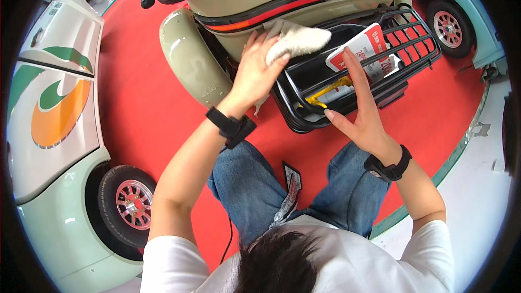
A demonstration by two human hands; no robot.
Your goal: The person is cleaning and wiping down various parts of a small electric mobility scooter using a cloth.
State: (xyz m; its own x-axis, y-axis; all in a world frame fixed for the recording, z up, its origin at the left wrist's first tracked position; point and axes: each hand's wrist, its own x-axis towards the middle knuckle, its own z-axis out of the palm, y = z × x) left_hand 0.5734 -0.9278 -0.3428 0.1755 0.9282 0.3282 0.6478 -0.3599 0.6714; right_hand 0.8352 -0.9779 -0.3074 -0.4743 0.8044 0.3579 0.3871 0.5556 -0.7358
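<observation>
In my left hand [258, 67] is a crumpled white cloth [299, 40]. It is against the beige rear body [232, 40] of a small vehicle, below a red and orange light strip [301, 6]. My right hand [364, 114] has its thumb and fingers spread over the black metal rear basket [291, 120]. The thumb tip is near the basket's edge; whether the fingers touch the rack bars [411, 40] cannot be told. Inside the basket lie red and white printed cards [358, 49] and a yellow part [327, 91].
A rounded beige fender [191, 57] stands left of the basket. On the left is a white and pale green vehicle [61, 219] with a spoked wheel [134, 203]. A light blue vehicle [484, 12] stands at the upper right. Red carpet [134, 122] covers the floor.
</observation>
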